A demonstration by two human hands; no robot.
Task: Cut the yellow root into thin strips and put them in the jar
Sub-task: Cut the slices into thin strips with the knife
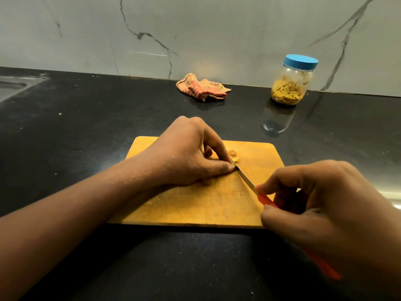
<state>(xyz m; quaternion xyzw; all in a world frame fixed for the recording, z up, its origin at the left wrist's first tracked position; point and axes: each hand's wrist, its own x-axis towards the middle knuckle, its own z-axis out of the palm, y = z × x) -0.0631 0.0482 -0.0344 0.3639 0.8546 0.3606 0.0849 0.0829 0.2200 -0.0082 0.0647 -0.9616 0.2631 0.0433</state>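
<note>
Left hand (184,155) curls over the root (236,159), pinching it down on the board (195,209); only a yellow tip shows at the knife (244,176). The right hand (325,203) grips the red handle. Best to tuck the fingertips back and draw narrow, even cuts. The jar (288,83) stands well apart, lid on.

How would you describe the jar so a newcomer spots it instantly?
Follow the black countertop back to where it meets the veined grey wall; right of centre, beyond the wooden cutting board, stands the jar. It is clear, partly filled with yellow strips, and closed with a blue lid, unlike the crumpled striped cloth to its left.
</note>
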